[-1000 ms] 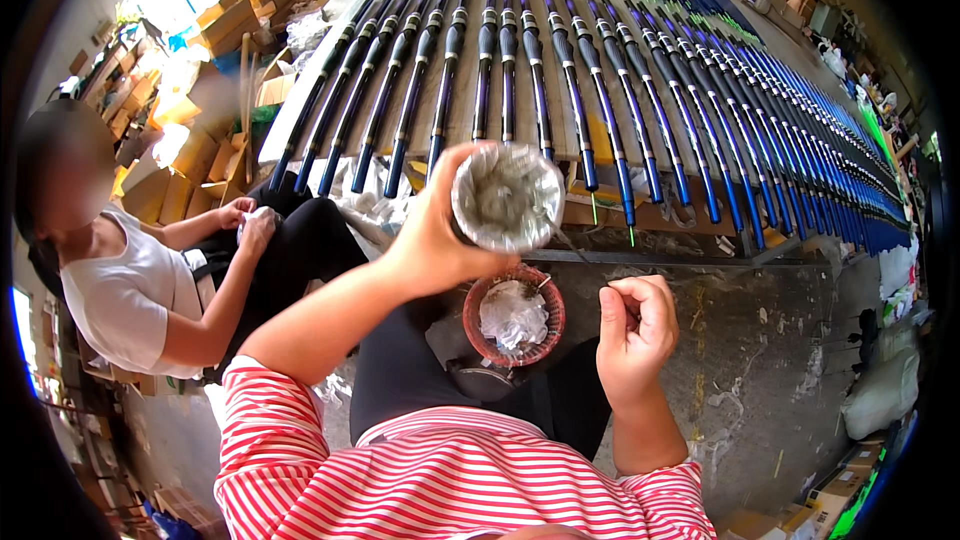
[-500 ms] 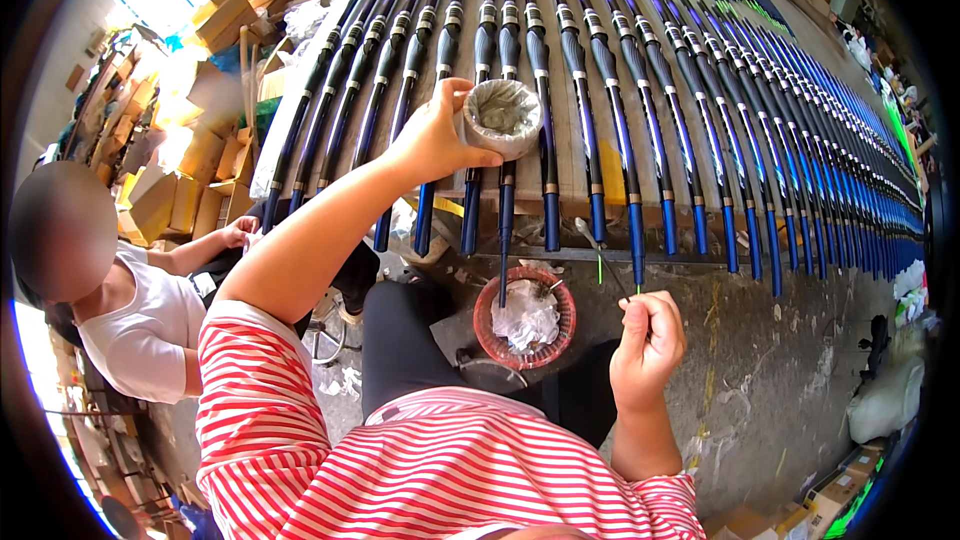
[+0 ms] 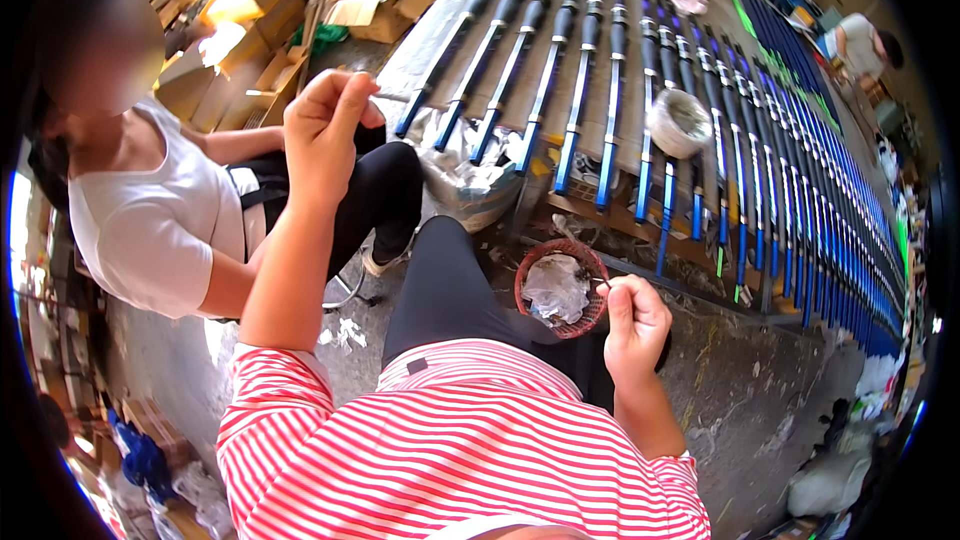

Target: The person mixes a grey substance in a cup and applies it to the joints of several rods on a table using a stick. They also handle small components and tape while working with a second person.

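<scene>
My left hand [image 3: 325,135] is raised at the left, its thumb and fingers pinched on a thin pale stick [image 3: 396,97] that points toward the rods. My right hand [image 3: 637,330] is closed beside the red basket, pinching a thin dark stick [image 3: 602,283]; how far it reaches is hard to make out against the basket. A round tub [image 3: 680,124] with a film-like lining and greyish contents rests on the row of fishing rods [image 3: 590,50]. These have dark grips and blue ends overhanging the table's near edge.
Below the rods stands a red basket [image 3: 520,290] with crumpled white material in it. Close at my left sits a person in a white top [image 3: 150,210]. A white sack [image 3: 465,175] stands by the table, and cardboard boxes [image 3: 265,30] are piled behind. Another person [image 3: 858,48] is at the far right.
My left hand has let go of the tub, which now rests on the rods, and has moved left with a thin stick. My right hand stays low, still pinching. The view has turned left.
</scene>
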The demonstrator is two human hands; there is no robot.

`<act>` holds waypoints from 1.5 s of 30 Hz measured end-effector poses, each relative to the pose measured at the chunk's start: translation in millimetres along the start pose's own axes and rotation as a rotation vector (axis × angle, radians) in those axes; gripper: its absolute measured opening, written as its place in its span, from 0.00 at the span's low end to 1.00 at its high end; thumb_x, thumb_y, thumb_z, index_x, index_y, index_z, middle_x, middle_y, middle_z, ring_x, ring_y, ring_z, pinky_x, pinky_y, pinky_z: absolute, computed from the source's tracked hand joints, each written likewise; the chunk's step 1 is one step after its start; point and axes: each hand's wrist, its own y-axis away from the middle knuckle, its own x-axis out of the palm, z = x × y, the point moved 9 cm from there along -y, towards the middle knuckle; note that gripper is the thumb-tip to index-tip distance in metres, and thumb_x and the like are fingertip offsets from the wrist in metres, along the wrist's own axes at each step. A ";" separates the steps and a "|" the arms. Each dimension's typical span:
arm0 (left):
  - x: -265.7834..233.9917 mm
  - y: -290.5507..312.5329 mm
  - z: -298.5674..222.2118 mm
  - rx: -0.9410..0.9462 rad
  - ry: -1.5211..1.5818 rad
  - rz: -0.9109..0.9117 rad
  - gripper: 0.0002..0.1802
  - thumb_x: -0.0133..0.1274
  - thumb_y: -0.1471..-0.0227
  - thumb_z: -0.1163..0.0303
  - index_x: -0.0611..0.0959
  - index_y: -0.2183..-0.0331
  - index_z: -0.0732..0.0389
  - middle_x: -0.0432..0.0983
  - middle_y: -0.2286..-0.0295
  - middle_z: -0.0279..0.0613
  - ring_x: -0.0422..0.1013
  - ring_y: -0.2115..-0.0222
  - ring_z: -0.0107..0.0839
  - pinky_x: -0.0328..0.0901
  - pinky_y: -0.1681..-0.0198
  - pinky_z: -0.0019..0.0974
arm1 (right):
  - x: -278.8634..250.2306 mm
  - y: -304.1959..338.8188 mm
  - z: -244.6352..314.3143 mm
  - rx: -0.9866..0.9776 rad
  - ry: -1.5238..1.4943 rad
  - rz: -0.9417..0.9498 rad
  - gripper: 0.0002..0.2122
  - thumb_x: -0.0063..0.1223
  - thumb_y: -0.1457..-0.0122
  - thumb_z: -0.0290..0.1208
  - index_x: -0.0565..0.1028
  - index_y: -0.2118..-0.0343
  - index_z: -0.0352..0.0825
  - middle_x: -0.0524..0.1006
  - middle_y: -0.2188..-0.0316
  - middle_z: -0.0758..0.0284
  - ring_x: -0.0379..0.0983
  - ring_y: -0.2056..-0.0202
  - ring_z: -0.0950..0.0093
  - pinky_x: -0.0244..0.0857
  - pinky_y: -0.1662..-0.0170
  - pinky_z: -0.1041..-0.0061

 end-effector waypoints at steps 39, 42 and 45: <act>32.1 31.3 210.4 -0.932 1.030 0.242 0.15 0.45 0.48 0.66 0.73 0.67 0.71 0.70 0.80 0.41 0.67 0.81 0.27 0.65 0.75 0.30 | 190.0 -66.7 -110.8 0.329 -0.164 0.287 0.08 0.54 0.48 0.27 0.73 0.75 0.26 0.70 0.79 0.68 0.63 0.76 0.82 0.59 0.68 0.84; 31.4 31.1 211.0 -0.939 1.040 0.218 0.16 0.46 0.48 0.64 0.73 0.67 0.71 0.69 0.80 0.40 0.67 0.80 0.26 0.64 0.76 0.28 | 191.1 -65.6 -112.3 0.345 -0.160 0.291 0.08 0.54 0.48 0.27 0.73 0.75 0.26 0.71 0.79 0.68 0.63 0.76 0.82 0.58 0.69 0.85; 30.7 29.7 212.6 -0.927 0.963 0.204 0.17 0.47 0.49 0.63 0.73 0.67 0.70 0.68 0.80 0.40 0.66 0.80 0.26 0.63 0.76 0.27 | 191.7 -66.2 -111.0 0.335 -0.156 0.301 0.07 0.54 0.49 0.26 0.73 0.75 0.26 0.71 0.79 0.67 0.62 0.76 0.83 0.57 0.70 0.86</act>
